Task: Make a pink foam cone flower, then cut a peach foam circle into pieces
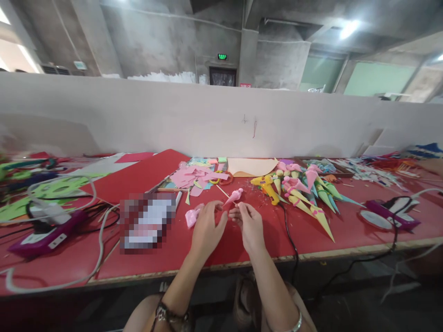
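Note:
A small pink clay-like figure (234, 197), with a rounded top and a tapering tail, shows just beyond my fingertips. My left hand (208, 226) is beside its tail, thumb and curled fingers apart, with nothing visible between them. My right hand (251, 223) has its fingertips pinched close to the figure's lower side; what they hold is too small to make out. Left of my left hand is a crumpled pink packet (191, 217). A thin wooden stick (221, 191) lies behind the figure.
A yellow glue gun (268, 188) with a black cord lies right of the figure, before several pastel cone-shaped pieces (304, 198). Pink paper scraps (195, 177) are piled behind. A blurred-out device (150, 221) and a purple power strip (48, 235) lie left; another purple strip (392, 214) is right.

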